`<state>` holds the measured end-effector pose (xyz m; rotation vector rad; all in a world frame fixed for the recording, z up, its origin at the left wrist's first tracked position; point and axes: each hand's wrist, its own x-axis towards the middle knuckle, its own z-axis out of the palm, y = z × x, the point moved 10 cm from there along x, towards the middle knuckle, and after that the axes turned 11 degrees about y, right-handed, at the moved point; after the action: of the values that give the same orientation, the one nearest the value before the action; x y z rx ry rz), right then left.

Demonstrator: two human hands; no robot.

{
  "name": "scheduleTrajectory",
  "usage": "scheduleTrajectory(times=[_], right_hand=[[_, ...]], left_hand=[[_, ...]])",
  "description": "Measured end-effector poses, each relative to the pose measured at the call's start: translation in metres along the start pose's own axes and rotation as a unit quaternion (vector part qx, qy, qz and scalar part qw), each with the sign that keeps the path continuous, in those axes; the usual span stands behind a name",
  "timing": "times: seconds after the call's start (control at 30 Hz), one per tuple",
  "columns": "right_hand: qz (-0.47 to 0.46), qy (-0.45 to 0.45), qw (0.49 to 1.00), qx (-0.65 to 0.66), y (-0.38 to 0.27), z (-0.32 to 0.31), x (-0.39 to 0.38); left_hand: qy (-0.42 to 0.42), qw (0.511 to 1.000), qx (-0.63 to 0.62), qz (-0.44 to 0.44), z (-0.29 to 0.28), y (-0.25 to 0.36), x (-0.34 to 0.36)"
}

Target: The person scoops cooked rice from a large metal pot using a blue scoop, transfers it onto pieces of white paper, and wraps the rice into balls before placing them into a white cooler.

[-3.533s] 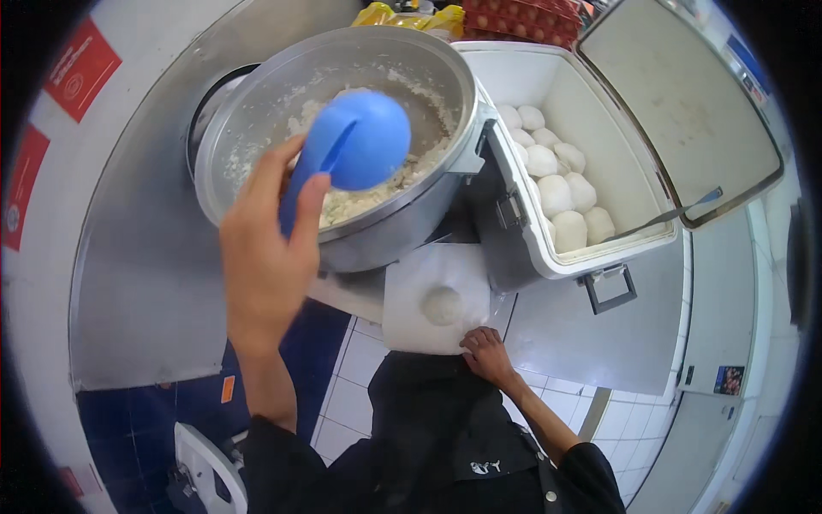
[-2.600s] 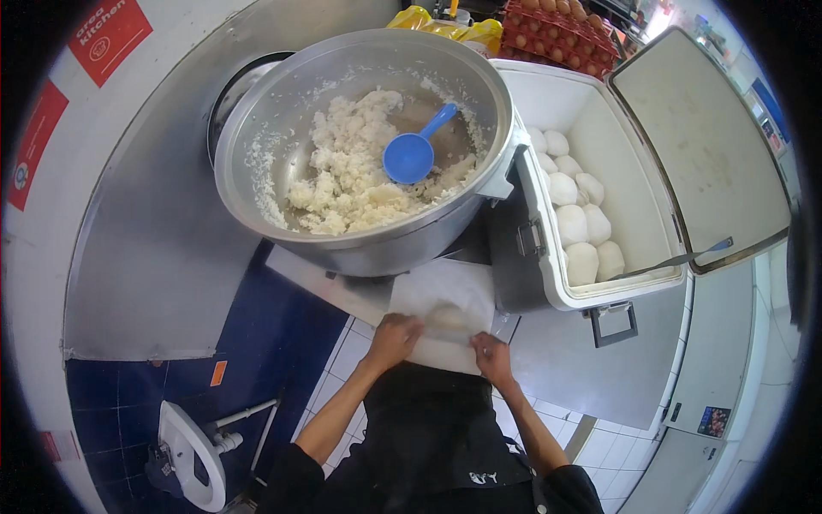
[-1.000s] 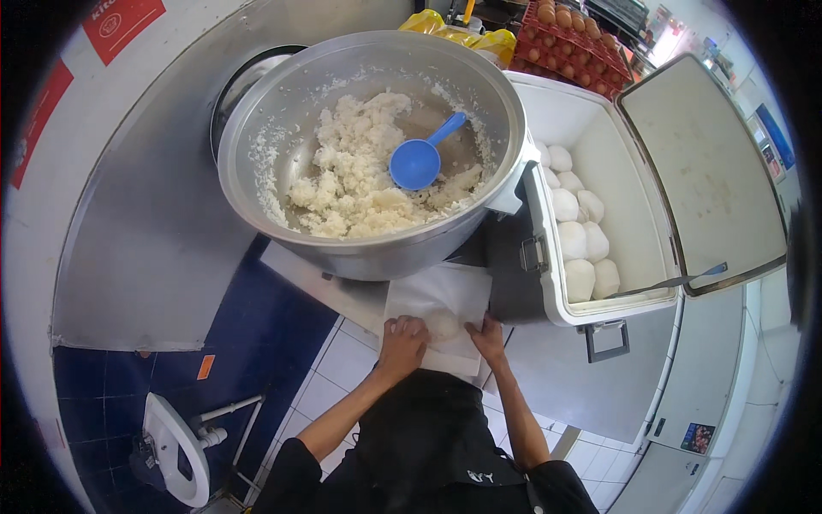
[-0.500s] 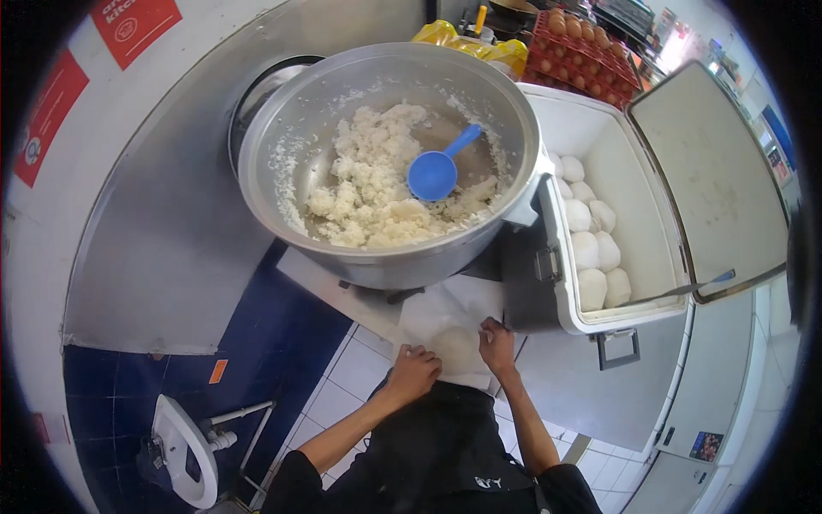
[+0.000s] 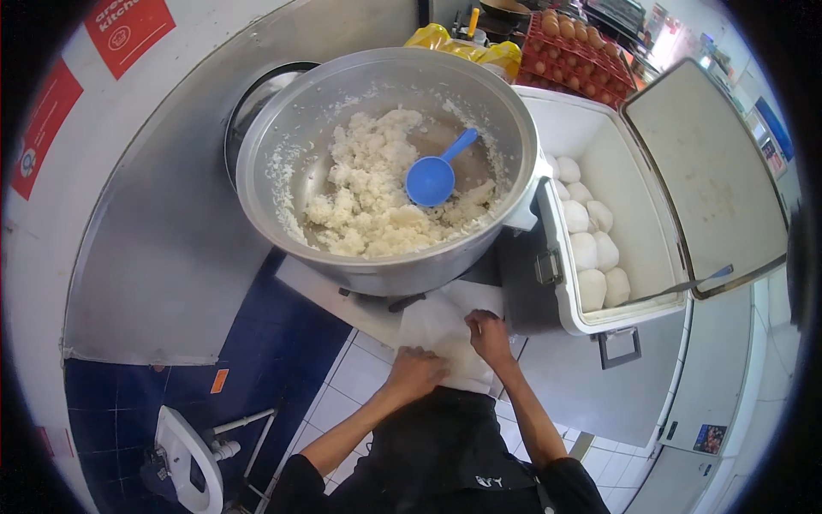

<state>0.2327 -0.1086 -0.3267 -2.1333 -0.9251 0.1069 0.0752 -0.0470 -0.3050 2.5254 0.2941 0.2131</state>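
Note:
A sheet of white wrapping paper (image 5: 435, 324) lies in front of me, just below the big pot's near side. My left hand (image 5: 417, 373) curls over its lower left edge. Pinched fingers of my right hand (image 5: 490, 337) hold the paper's right side. Rice inside the paper is now mostly covered. The large metal pot (image 5: 377, 270) holds loose cooked white rice (image 5: 368, 197), and a blue scoop (image 5: 431, 181) rests on it. To the right, an open cooler box (image 5: 569, 120) contains several round white paper-wrapped bundles (image 5: 585, 251).
The cooler's lid (image 5: 706, 180) stands open to the right, with a long thin utensil (image 5: 681, 287) lying across the rim. Red egg trays (image 5: 575, 64) and a yellow plastic bag (image 5: 462, 47) sit behind. A small white sink (image 5: 188, 463) is at lower left.
My right hand has moved left and inward with the paper's side, and my left hand has shifted slightly inward. The round of rice seen before is now largely covered by paper.

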Motion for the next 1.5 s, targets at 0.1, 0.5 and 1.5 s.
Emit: scheduleTrajectory(times=[0.1,0.5,1.5], right_hand=[[0.026,0.010,1.000,0.011,0.001,-0.016,-0.014],[0.041,0.087,0.994,0.061,-0.006,-0.033,-0.046],[-0.042,-0.191,0.931,-0.309,0.086,0.067,0.038]], left_hand=[[0.114,0.992,-0.021,-0.055,-0.024,-0.032,0.030],[0.135,0.973,-0.035,-0.182,-0.006,-0.104,0.054],[0.033,0.993,-0.029,0.107,0.031,0.004,-0.028]])
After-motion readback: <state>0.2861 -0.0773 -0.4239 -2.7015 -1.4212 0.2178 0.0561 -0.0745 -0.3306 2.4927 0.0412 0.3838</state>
